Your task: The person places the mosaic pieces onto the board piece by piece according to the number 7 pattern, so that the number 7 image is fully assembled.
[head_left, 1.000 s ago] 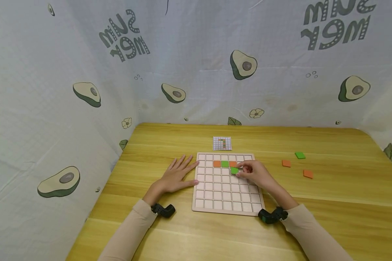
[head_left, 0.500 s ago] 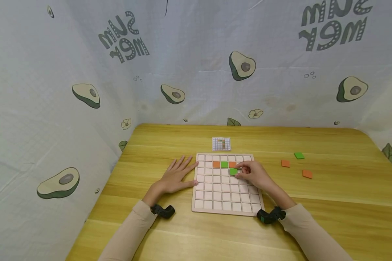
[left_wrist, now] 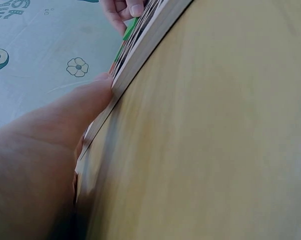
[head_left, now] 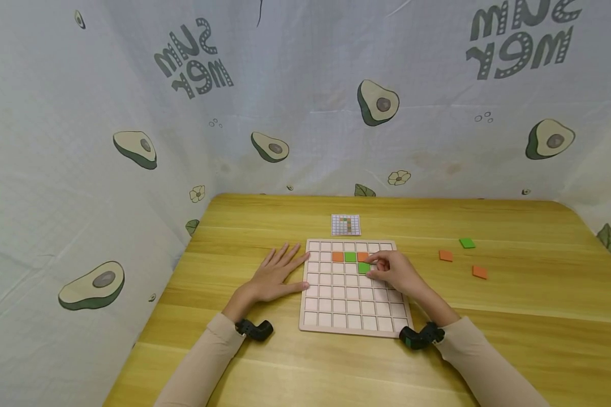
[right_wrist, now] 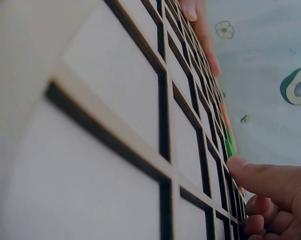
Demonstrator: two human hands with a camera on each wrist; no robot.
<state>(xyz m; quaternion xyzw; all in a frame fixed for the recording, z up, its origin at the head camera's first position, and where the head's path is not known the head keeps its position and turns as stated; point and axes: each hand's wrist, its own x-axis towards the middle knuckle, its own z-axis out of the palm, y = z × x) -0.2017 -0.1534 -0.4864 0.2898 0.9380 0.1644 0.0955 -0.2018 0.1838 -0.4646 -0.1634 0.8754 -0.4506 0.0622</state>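
Observation:
My right hand (head_left: pixel 394 270) pinches a green square tile (head_left: pixel 364 268) between thumb and fingertips, over the wooden grid board (head_left: pixel 353 306). In the left wrist view the same green tile (left_wrist: pixel 130 30) tilts up from the board under the fingers. The tile sits just below an orange tile (head_left: pixel 362 256), partly overlapped by the index finger. Left of that, in the same row, lie a green tile (head_left: pixel 350 256) and an orange tile (head_left: pixel 338 256). My left hand (head_left: pixel 272 277) lies with fingers spread, thumb and index fingertips touching the board's left edge.
A small printed card (head_left: pixel 345 225) with a coloured grid pattern lies beyond the board. Right of the board are a loose green tile (head_left: pixel 467 243) and two orange ones, an orange tile (head_left: pixel 445 255) and a nearer orange tile (head_left: pixel 480 272). A patterned curtain (head_left: pixel 310 102) hangs behind the table.
The right hand has shifted the green tile slightly left and toward me, lining it up with the cell below the orange tile. The left hand stays put.

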